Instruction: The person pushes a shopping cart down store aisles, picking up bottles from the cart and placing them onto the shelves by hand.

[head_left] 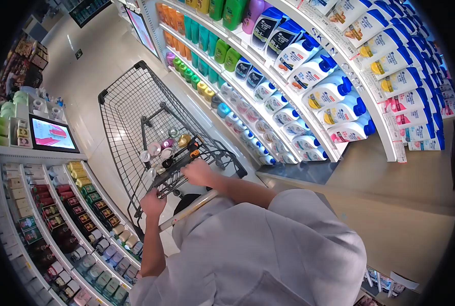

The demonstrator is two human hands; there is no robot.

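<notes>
A dark wire shopping cart [116,120] stands before me in the aisle, tilted in the view. My left hand [153,203] is closed round the near left end of its handle [167,176]. Further right along the handle, my right hand [197,172] is closed too, its fingers partly hidden. Just beyond the hands, several small round containers [155,149], pinkish, white and gold, show in the near part of the cart. Their exact kind is too small to tell.
On the right, curved shelves hold pump bottles [309,76] and refill pouches [398,79]. To the left stand shelves of boxes and jars [87,260], with a display screen [54,133] on top. Pale tiled floor [77,76] runs ahead between the shelves.
</notes>
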